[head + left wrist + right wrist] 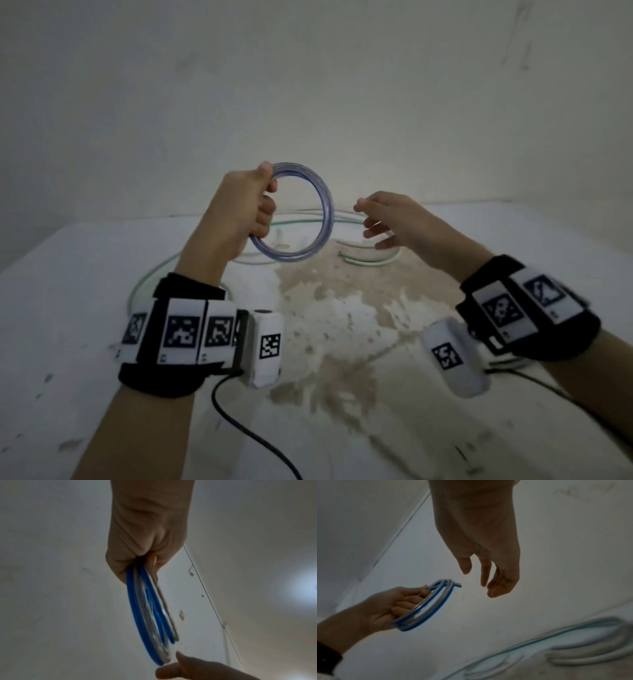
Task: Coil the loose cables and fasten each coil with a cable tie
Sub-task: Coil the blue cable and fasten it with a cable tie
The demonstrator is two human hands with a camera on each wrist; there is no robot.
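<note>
A blue and clear cable wound into a round coil (pixel 317 192) stands upright in the air above the table. My left hand (pixel 239 212) grips its left side, fingers curled round the loops; the coil (pixel 149 615) hangs from the fist in the left wrist view. My right hand (pixel 387 219) hovers just right of the coil with fingers spread and relaxed, holding nothing. In the right wrist view the right hand (pixel 486 574) sits a short gap from the coil (pixel 428 607). No cable tie is visible.
Loose clear and green-edged cables (pixel 370 260) lie in curves on the white table (pixel 85 342) behind and beneath my hands. A worn, stained patch (pixel 335 325) covers the table's middle. A wall stands close behind. Black wrist-camera leads (pixel 246 428) trail over the front.
</note>
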